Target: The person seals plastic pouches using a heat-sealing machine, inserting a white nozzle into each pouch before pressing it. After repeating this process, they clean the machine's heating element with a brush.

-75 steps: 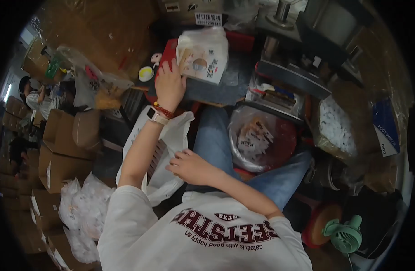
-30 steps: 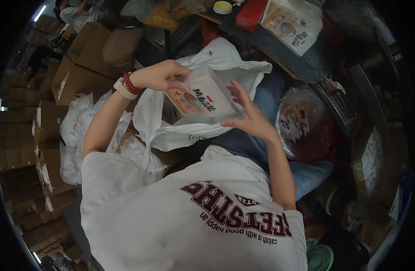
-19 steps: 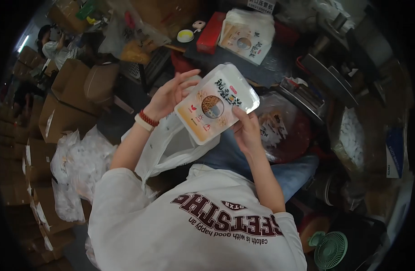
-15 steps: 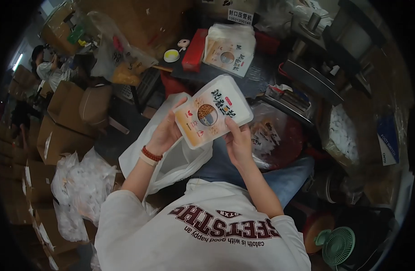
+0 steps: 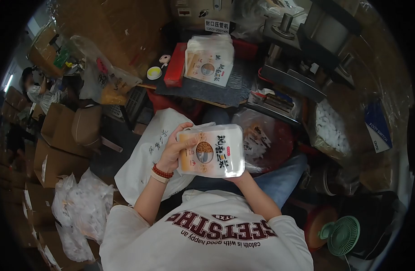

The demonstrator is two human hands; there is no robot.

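Note:
A stack of printed packaging pouches, white and orange with dark lettering and a round window showing grain, is tilted above my lap. My left hand is closed on its left side, thumb on the front face and fingers around the edge. At the lower right edge, my right hand is mostly behind the pouches, its fingers hidden. Under the left forearm lies a white woven sack with handwriting. A clear plastic bag with small printed packets sits in a red basin at the right.
More pouches are stacked on the dark worktable beside a red block. A press machine stands at the right. Cardboard boxes and filled plastic bags are on the left. A green fan is at lower right.
The pouches have come down toward my lap and turned to lie more level. My left thumb has moved onto their front; my right thumb has left it. The head view has shifted.

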